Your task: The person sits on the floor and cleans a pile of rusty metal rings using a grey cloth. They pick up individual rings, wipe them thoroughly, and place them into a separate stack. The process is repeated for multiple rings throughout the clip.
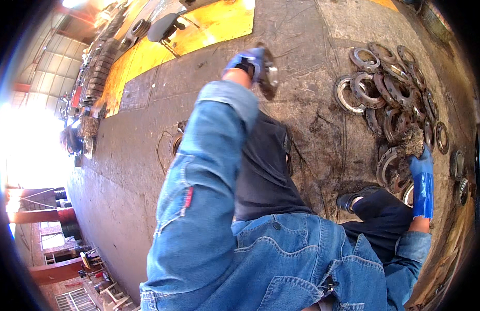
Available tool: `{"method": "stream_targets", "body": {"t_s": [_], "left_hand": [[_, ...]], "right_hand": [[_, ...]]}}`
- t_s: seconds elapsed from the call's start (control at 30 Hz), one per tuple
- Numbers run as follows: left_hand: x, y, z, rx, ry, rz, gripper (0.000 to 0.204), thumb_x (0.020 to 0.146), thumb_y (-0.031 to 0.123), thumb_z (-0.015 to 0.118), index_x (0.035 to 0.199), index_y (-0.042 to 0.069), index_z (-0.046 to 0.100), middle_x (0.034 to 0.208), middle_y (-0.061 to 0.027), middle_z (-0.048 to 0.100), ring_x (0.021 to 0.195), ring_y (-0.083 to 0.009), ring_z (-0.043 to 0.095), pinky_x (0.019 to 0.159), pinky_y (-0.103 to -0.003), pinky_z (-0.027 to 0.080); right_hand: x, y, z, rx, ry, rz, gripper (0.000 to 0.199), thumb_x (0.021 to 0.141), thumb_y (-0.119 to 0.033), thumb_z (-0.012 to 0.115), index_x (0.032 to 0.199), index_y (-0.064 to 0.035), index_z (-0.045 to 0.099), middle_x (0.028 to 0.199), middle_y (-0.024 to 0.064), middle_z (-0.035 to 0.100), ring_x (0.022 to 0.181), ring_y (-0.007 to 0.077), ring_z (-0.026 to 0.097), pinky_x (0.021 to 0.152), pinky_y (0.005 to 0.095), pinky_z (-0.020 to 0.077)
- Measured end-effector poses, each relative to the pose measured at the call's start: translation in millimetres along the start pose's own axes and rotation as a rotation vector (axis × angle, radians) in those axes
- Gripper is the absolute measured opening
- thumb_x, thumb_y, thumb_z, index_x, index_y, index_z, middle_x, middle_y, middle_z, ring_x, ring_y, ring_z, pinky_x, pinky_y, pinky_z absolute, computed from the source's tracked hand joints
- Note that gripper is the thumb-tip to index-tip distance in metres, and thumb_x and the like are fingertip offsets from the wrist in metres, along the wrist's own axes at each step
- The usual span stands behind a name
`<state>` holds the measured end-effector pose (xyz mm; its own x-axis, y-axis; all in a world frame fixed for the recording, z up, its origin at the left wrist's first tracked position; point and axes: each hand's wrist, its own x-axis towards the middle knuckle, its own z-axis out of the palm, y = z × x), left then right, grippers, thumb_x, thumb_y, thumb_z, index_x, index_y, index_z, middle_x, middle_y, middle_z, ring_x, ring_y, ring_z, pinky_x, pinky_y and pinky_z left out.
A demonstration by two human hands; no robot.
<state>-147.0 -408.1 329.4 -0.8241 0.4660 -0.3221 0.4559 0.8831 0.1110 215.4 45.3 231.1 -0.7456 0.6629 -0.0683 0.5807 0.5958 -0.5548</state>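
Observation:
My left hand (246, 63), in a blue glove, is closed on the edge of a dark, rusty metal ring (270, 72). The ring is tilted nearly edge-on and slightly blurred, up in front of me above the floor. To the right, my right hand (421, 173) wears a long blue glove and is closed around a frayed, grey-brown fibrous clump (412, 141). That clump is beside the near side of a heap of flanged metal rings (365, 89), some rusty, others bare grey. Its lower part and my right fingertips are partly hidden.
More rings (457, 165) lie at the far right. A black stool (164, 27) stands on a yellow floor plate (214, 26) ahead. Another round part (176, 144) lies left of my knee, half hidden by my left arm. Stacked tyre-like rings (102, 67) line the far left.

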Motion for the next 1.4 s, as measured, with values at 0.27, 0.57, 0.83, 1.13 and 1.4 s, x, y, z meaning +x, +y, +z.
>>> {"method": "stream_targets", "body": {"t_s": [0.27, 0.57, 0.83, 1.13, 1.4], "left_hand": [[6.6, -220.8, 144.5, -1.891, 0.409, -0.635, 0.035, 0.097, 0.021, 0.047, 0.126, 0.001, 0.049, 0.112, -0.0137, 0.06, 0.102, -0.0314, 0.062, 0.086, -0.042, 0.053], [-45.9, -319.5, 285.2, -1.219, 0.489, -0.787, 0.04, 0.103, 0.025, 0.033, 0.117, -0.002, 0.06, 0.107, -0.0139, 0.068, 0.095, -0.0242, 0.066, 0.082, -0.035, 0.053], [-73.7, -300.2, 253.9, 0.042, 0.049, -0.619, 0.036, 0.087, 0.026, 0.057, 0.109, -0.001, 0.063, 0.104, -0.0184, 0.067, 0.097, -0.0306, 0.066, 0.083, -0.036, 0.053], [-65.8, -277.9, 211.6, 0.006, 0.189, -1.057, 0.045, 0.072, 0.033, 0.07, 0.106, 0.003, 0.065, 0.1, -0.0215, 0.067, 0.096, -0.0353, 0.066, 0.081, -0.043, 0.053], [-93.1, -344.8, 231.9, 0.322, 0.211, -0.877, 0.052, 0.079, 0.046, 0.061, 0.111, 0.004, 0.065, 0.109, -0.0184, 0.066, 0.104, -0.0334, 0.063, 0.09, -0.04, 0.049]], "right_hand": [[9.3, 26.0, 25.0, 0.251, -0.273, 0.078, 0.059, 0.07, -0.002, 0.063, 0.129, -0.003, 0.054, 0.11, 0.0107, 0.067, 0.102, 0.0198, 0.063, 0.089, 0.0301, 0.0486], [25.3, 120.0, 2.4, 0.21, -0.242, 0.203, 0.052, 0.075, -0.002, 0.059, 0.127, -0.0002, 0.054, 0.113, 0.0094, 0.066, 0.099, 0.0201, 0.063, 0.087, 0.0284, 0.049], [31.1, 106.5, 21.5, 0.224, -0.294, 0.242, 0.052, 0.075, 0.001, 0.054, 0.127, 0.0012, 0.053, 0.111, 0.0089, 0.066, 0.096, 0.0191, 0.063, 0.083, 0.0291, 0.0503], [42.0, 129.6, 26.4, 0.355, -0.221, 0.066, 0.051, 0.079, -0.001, 0.058, 0.13, -0.0029, 0.051, 0.106, 0.004, 0.065, 0.088, 0.0143, 0.061, 0.074, 0.0255, 0.0502], [56.8, 217.8, 7.7, 0.682, -0.255, 0.239, 0.044, 0.084, -0.001, 0.056, 0.128, -0.0025, 0.053, 0.102, 0.0028, 0.065, 0.074, 0.0094, 0.059, 0.062, 0.0226, 0.0476]]}}
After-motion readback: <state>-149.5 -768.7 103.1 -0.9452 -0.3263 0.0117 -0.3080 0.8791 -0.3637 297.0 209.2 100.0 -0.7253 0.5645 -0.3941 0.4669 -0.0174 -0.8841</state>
